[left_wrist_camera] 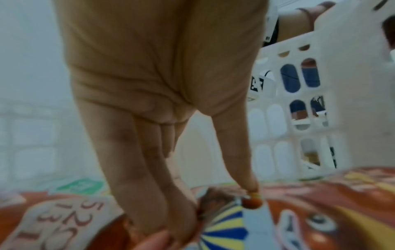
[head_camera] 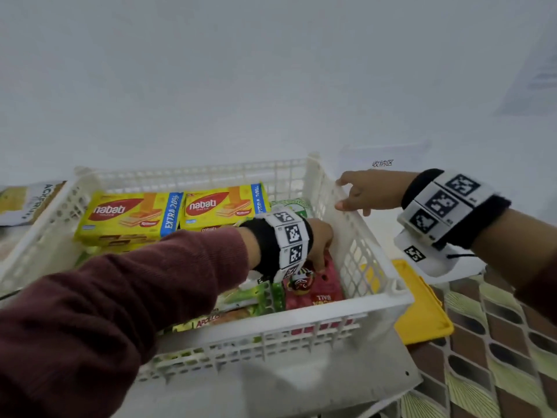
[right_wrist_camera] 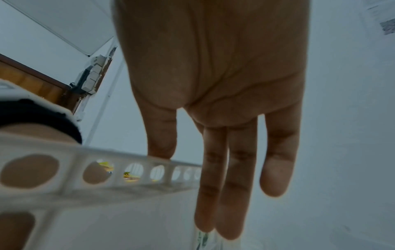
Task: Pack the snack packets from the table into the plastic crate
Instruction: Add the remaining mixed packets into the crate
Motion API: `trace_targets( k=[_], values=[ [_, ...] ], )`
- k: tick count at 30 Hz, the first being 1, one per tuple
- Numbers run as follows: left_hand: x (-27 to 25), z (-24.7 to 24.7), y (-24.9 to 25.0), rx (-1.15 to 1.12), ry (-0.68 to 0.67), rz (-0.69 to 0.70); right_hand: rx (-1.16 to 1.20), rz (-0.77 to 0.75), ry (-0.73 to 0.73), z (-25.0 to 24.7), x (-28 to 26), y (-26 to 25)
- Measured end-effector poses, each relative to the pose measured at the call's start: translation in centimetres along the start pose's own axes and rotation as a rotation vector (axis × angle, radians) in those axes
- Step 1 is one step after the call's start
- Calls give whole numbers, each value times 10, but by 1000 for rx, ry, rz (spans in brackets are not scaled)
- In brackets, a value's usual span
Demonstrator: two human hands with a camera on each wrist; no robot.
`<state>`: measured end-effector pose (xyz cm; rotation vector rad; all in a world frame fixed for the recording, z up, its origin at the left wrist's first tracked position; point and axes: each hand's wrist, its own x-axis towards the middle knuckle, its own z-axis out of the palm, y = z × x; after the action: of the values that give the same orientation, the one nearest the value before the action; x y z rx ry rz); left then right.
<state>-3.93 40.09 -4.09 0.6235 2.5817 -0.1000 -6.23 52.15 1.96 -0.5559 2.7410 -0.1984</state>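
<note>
Red packet (head_camera: 316, 285) flat in crate (head_camera: 355, 245), long axis near-far; L hand (head_camera: 319, 245) fingertips pressing, R hand (head_camera: 361, 191) spread on rim.

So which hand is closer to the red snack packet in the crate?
Left. The left hand touches the red packet inside the crate; the right hand rests on its rim.

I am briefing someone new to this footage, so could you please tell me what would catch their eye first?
The white plastic crate fills the middle of the table, with two bright yellow wafer packs side by side along its far wall. The left hand reaches down inside at the right end, fingers on a red snack packet. The right hand rests open on the crate's right rim, with a yellow tray just outside.
</note>
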Motion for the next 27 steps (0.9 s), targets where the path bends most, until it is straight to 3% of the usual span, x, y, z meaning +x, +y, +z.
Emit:
trace_targets(
  k=[7, 12, 14, 16, 18, 21, 23, 27],
  values=[
    [-12, 14, -7, -94, 149, -14, -125, -2, -26, -8, 6, -3],
    [-78, -34, -53, -434, 450, -54, -412, 36, -144, -26, 5, -27],
    [-114, -42, -85, -570, 524, -132, -547, -27, -70, -35, 0, -48],
    [-142, -36, -117, -542, 553, -257, -532, -185, 49, -41, -2, -75],
    [-163, -24, -142, -425, 493, -382, -419, -409, 118, -39, 2, -105],
    [-175, 3, -167, -343, 196, -530, -352, -629, 74, -14, 16, -150],
    [-177, 20, -174, -312, 22, -554, -390, -659, -12, 12, 26, -173],
    [-173, 40, -168, -214, -134, -518, -571, -640, -131, 53, 43, -193]
  ],
)
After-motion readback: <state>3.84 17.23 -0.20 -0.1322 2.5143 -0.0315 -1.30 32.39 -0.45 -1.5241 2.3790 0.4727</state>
